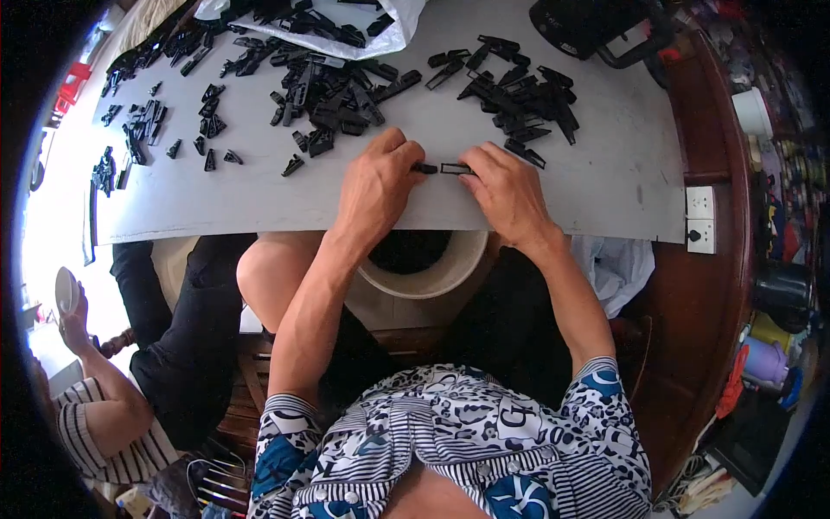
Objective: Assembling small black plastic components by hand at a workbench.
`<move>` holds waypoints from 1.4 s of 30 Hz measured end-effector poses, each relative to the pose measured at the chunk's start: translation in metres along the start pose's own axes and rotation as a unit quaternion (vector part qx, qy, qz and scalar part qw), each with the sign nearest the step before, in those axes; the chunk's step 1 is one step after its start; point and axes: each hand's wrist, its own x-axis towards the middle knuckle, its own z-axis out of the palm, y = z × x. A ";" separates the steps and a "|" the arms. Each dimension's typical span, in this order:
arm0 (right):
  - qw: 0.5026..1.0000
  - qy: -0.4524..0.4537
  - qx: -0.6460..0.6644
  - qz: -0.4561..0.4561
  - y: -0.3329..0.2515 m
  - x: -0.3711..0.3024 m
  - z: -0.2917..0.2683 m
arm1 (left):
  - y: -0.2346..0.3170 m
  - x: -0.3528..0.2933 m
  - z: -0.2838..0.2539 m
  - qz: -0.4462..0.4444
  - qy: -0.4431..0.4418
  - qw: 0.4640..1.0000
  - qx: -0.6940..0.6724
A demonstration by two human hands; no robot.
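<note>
Letter-patterned shirt [484, 415], hands [379, 177] pinching black pieces [426, 168], lettered black jug [584, 24]

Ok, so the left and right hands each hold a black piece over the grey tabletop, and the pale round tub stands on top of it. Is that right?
Not quite: the pale round tub is below the front edge of the grey tabletop, not on it. The head view shows this. The left hand and right hand each hold a black piece, as you said.
</note>
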 end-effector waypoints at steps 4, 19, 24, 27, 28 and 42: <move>0.999 -0.019 -0.025 -0.016 -0.001 0.004 0.000 | 0.000 -0.001 -0.001 -0.023 -0.009 1.000 -0.005; 0.982 -0.064 -0.143 -0.109 -0.006 0.012 -0.004 | -0.001 -0.001 0.001 0.013 0.003 1.000 0.018; 0.945 -0.106 -0.235 -0.200 -0.011 0.027 -0.008 | -0.001 -0.005 0.002 -0.016 0.008 1.000 0.022; 0.928 -0.158 -0.247 -0.228 -0.013 0.035 -0.011 | -0.004 -0.004 0.005 -0.006 0.022 0.999 0.026; 0.919 -0.190 -0.243 -0.245 -0.012 0.038 -0.013 | -0.005 -0.003 0.007 -0.006 0.023 0.999 0.024; 0.847 -0.328 -0.268 -0.321 -0.018 0.061 -0.015 | -0.009 0.002 0.009 0.081 0.018 0.996 0.036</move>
